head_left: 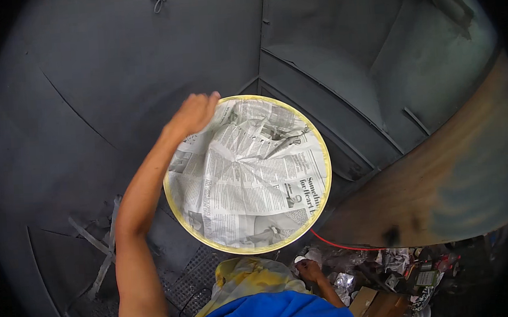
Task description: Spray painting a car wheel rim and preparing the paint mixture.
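Observation:
A round piece [249, 176], its face covered with creased newspaper and its rim edged in yellow masking tape, stands in front of me. My left hand [196, 113] reaches up to its upper left edge, the fingers curled closed at the taped rim. Low down, right of my body, my right hand [311, 269] is closed around something pale and partly hidden; its kind does not show. A thin red hose [346, 247] runs from behind the lower right of the round piece toward the right.
Dark grey sheeted walls [143, 55] meet in a corner behind. A curved brown panel [408, 201] with a bluish patch leans at the right. Below it lie a cardboard box [379, 306] and mixed litter [409, 271]. Pale crossed strips [105, 247] are at the lower left.

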